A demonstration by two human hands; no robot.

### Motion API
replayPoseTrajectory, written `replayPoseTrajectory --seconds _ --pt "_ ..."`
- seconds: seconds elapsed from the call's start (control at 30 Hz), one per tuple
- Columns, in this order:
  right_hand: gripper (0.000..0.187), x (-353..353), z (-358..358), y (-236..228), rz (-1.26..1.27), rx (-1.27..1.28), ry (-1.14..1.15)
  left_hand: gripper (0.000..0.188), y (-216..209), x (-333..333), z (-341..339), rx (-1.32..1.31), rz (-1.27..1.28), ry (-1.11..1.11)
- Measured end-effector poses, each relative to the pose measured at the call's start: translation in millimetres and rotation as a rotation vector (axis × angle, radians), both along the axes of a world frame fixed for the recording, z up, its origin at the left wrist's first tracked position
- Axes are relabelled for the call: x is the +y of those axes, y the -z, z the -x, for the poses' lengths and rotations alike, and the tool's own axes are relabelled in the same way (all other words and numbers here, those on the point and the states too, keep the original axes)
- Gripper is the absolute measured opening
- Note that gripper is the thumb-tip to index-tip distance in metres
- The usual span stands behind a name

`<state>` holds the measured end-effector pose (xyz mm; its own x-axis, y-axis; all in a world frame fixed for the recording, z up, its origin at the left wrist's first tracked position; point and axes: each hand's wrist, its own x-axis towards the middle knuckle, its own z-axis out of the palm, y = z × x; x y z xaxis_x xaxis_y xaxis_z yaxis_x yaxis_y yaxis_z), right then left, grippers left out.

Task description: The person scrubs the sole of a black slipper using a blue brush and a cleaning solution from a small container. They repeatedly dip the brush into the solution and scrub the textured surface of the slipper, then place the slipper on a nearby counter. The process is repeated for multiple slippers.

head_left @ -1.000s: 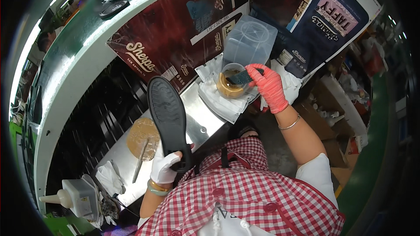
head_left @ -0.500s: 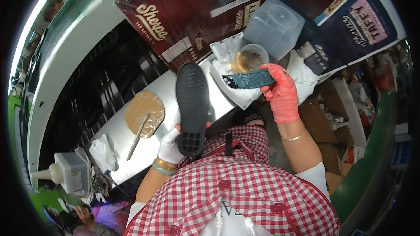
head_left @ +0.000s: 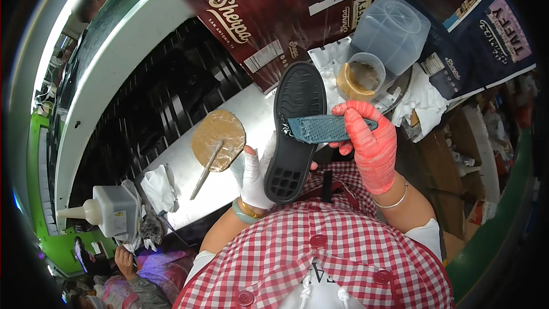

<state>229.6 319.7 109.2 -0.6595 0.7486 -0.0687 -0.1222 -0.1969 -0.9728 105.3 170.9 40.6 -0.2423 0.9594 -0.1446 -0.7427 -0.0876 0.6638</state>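
Observation:
A black shoe sole (head_left: 294,154) stands lengthwise in front of me, its grid-patterned heel end toward my body. My left hand (head_left: 257,178), in a white glove, grips its lower part from the left. In a coral-red glove, my right hand (head_left: 372,149) pinches a flat brush (head_left: 329,130) with a textured blue-green handle. The brush lies across the sole, and its dark tip touches the middle near the left edge, where a shiny whitish smear shows. Beyond the right hand is a clear cup (head_left: 374,62) holding cloudy liquid, with yellowish-brown stuff along its side.
A translucent plastic tub (head_left: 394,31) stands behind the cup, before printed cardboard panels (head_left: 269,17). At left, a thin stick (head_left: 207,170) rests on a round brown lid (head_left: 211,129). A nozzle bottle (head_left: 117,212) stands near crumpled white paper (head_left: 158,189). Another person's hand (head_left: 124,261) shows lower left.
My right hand has brought the brush from near the cup down onto the sole. The sole now reaches farther up and right in view. The whole view has shifted somewhat.

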Motion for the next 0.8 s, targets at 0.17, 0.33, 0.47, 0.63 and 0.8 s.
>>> replayPoseTrajectory --seconds 0.17,0.33,0.47,0.63,0.8 --pt "0.019 -12.2 -9.4 -2.7 -0.081 -0.111 -0.058 0.098 -3.2 8.6 -6.8 -0.087 0.038 -0.144" --pt "0.015 -24.0 -16.1 -1.7 -0.061 -0.1 -0.104 0.093 -4.0 11.2 -7.3 -0.093 0.022 -0.169" --pt "0.014 -30.5 -21.4 -5.0 -0.084 -0.169 -0.153 0.091 -10.7 14.5 -10.7 -0.109 -0.011 -0.178" --pt "0.011 -35.7 -26.1 -7.6 -0.168 -0.178 -0.193 0.091 -8.1 13.2 -11.7 -0.148 -0.034 -0.15" --pt "0.012 -36.1 -26.7 -5.6 -0.443 -0.149 -0.28 0.088 -12.7 10.0 -10.7 -0.227 0.007 -0.141"
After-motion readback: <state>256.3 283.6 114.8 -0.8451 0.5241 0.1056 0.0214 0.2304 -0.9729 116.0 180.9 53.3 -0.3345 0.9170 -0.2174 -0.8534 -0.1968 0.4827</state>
